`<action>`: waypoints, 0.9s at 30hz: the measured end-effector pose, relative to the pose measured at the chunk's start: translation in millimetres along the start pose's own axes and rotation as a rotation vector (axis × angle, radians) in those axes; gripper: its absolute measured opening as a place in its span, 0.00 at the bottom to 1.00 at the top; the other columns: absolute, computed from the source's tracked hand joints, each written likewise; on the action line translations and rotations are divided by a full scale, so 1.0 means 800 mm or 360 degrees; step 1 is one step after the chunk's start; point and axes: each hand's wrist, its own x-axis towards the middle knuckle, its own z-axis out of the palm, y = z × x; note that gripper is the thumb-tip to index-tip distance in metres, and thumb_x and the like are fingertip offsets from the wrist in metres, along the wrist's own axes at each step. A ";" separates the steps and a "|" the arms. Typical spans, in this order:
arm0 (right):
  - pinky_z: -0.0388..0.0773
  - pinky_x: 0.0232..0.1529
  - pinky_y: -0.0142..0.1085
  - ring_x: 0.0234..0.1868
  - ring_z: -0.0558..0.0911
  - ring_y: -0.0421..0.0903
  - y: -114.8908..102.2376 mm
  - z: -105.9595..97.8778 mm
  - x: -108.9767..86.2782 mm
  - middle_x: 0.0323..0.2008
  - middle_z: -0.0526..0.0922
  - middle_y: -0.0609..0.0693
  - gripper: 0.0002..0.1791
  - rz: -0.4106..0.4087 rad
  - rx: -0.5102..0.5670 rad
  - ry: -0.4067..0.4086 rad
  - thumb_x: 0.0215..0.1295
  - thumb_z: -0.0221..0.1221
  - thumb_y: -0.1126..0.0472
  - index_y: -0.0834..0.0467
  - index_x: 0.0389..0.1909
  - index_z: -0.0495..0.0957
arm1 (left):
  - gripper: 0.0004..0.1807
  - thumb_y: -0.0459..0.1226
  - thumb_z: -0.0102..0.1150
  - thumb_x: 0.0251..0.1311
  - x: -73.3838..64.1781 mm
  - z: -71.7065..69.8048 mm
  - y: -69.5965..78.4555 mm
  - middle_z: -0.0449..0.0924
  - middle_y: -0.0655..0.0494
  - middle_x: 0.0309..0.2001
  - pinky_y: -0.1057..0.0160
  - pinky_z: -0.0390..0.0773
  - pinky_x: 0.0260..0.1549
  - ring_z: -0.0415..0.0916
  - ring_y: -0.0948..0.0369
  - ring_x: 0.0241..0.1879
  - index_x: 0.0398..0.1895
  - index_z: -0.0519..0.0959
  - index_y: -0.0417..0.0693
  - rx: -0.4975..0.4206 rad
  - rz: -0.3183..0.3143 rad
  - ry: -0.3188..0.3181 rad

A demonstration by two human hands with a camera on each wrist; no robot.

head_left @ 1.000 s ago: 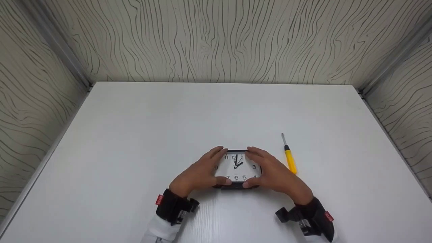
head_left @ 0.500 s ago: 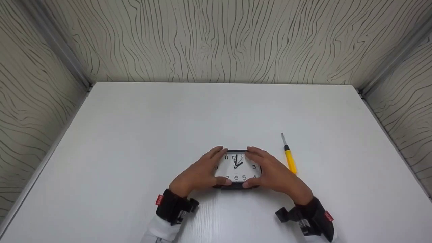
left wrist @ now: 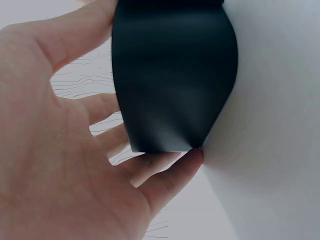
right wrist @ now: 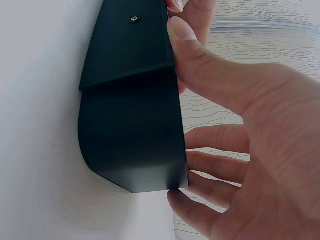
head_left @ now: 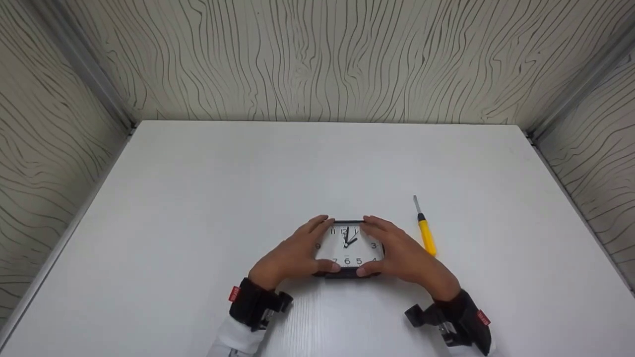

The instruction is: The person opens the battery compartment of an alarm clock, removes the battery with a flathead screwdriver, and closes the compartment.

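Between both hands (head_left: 297, 252) (head_left: 406, 254), black-framed clock (head_left: 347, 253); held

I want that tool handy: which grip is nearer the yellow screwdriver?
The right grip: in the head view, the yellow screwdriver lies right beside it. The left grip is farther away, across the clock.

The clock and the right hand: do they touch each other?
Touching. The right wrist view shows it: the thumb of the right hand lies against the edge of the clock, with no gap between them.
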 end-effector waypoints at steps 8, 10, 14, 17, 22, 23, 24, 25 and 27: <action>0.64 0.69 0.52 0.71 0.64 0.57 0.000 0.000 -0.001 0.73 0.62 0.55 0.51 -0.0014 -0.0002 0.0005 0.45 0.73 0.40 0.59 0.68 0.67 | 0.52 0.57 0.67 0.51 0.000 0.000 -0.001 0.47 0.61 0.78 0.51 0.63 0.68 0.50 0.57 0.76 0.77 0.52 0.58 0.0011 -0.0001 0.0002; 0.64 0.69 0.52 0.71 0.64 0.57 0.000 0.000 -0.001 0.73 0.62 0.55 0.51 -0.0012 -0.0004 0.0005 0.45 0.73 0.40 0.59 0.68 0.67 | 0.52 0.57 0.67 0.51 0.000 0.000 -0.001 0.48 0.61 0.78 0.50 0.64 0.68 0.50 0.57 0.76 0.77 0.52 0.58 0.0017 -0.0001 0.0003; 0.64 0.69 0.52 0.71 0.64 0.57 0.000 0.000 0.000 0.73 0.61 0.55 0.51 0.0001 -0.0003 -0.0002 0.45 0.72 0.39 0.58 0.68 0.67 | 0.52 0.57 0.67 0.51 0.001 0.000 0.000 0.48 0.61 0.78 0.50 0.64 0.68 0.50 0.57 0.76 0.77 0.52 0.58 0.0026 -0.0009 -0.0001; 0.64 0.69 0.53 0.71 0.64 0.57 0.000 0.000 0.000 0.73 0.61 0.55 0.51 0.0004 0.0002 -0.0004 0.45 0.72 0.39 0.58 0.68 0.67 | 0.52 0.57 0.67 0.52 0.000 0.000 0.001 0.48 0.60 0.78 0.50 0.63 0.68 0.50 0.56 0.76 0.77 0.52 0.58 0.0025 -0.0013 -0.0005; 0.66 0.68 0.51 0.71 0.65 0.56 0.001 0.000 -0.001 0.72 0.62 0.55 0.49 -0.0025 -0.0012 0.0021 0.45 0.73 0.41 0.59 0.68 0.68 | 0.51 0.55 0.68 0.52 -0.001 -0.001 0.002 0.48 0.59 0.78 0.50 0.63 0.69 0.49 0.55 0.76 0.77 0.52 0.57 0.0024 -0.0002 -0.0004; 0.66 0.68 0.51 0.71 0.65 0.56 0.001 0.000 -0.001 0.72 0.63 0.55 0.49 -0.0034 -0.0016 0.0029 0.45 0.74 0.42 0.59 0.67 0.69 | 0.51 0.55 0.68 0.52 -0.001 -0.001 0.002 0.48 0.58 0.78 0.50 0.62 0.69 0.49 0.55 0.76 0.77 0.52 0.56 0.0022 0.0001 -0.0003; 0.66 0.68 0.51 0.70 0.66 0.56 0.001 0.000 -0.001 0.72 0.63 0.55 0.49 -0.0043 -0.0021 0.0035 0.45 0.74 0.42 0.59 0.67 0.69 | 0.51 0.55 0.67 0.53 -0.001 -0.002 0.003 0.48 0.58 0.78 0.50 0.62 0.69 0.49 0.55 0.76 0.77 0.52 0.56 0.0023 0.0004 -0.0004; 0.67 0.67 0.51 0.70 0.66 0.56 0.001 0.000 -0.001 0.72 0.63 0.55 0.49 -0.0049 -0.0023 0.0042 0.45 0.74 0.43 0.59 0.67 0.69 | 0.51 0.54 0.67 0.53 -0.001 -0.002 0.003 0.48 0.58 0.78 0.50 0.62 0.69 0.49 0.55 0.76 0.77 0.52 0.56 0.0021 0.0007 -0.0005; 0.67 0.67 0.51 0.70 0.66 0.56 0.001 0.000 -0.001 0.72 0.63 0.55 0.49 -0.0050 -0.0026 0.0042 0.45 0.74 0.42 0.59 0.67 0.69 | 0.51 0.54 0.67 0.53 -0.001 -0.002 0.003 0.48 0.58 0.78 0.51 0.62 0.70 0.49 0.55 0.76 0.77 0.52 0.56 0.0023 0.0002 -0.0008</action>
